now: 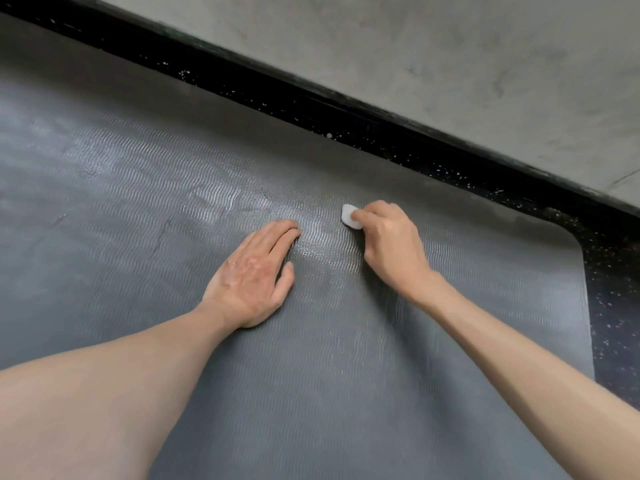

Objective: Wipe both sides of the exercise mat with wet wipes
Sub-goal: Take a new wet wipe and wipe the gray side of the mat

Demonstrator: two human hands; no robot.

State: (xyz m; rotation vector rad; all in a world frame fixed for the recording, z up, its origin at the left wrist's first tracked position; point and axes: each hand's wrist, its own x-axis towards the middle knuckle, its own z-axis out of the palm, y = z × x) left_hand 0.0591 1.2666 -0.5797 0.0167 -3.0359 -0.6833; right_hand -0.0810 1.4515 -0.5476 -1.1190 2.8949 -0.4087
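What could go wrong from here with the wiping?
1. The wet wipe is bunched small in the right hand, so strokes may miss strips of the mat.
2. The left hand rests flat beside the glossy wet patch; it may slip or smudge cleaned surface.

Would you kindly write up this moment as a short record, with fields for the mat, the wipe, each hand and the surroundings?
mat: grey ribbed exercise mat, lying flat on the floor, with a wet-looking sheen near the hands
wipe: white wet wipe, bunched up, on the mat
right hand: right hand grips the wipe against the mat
left hand: left hand rests flat on the mat, fingers straight, holding nothing
floor: black speckled floor beyond the mat's edge
wall: grey wall behind
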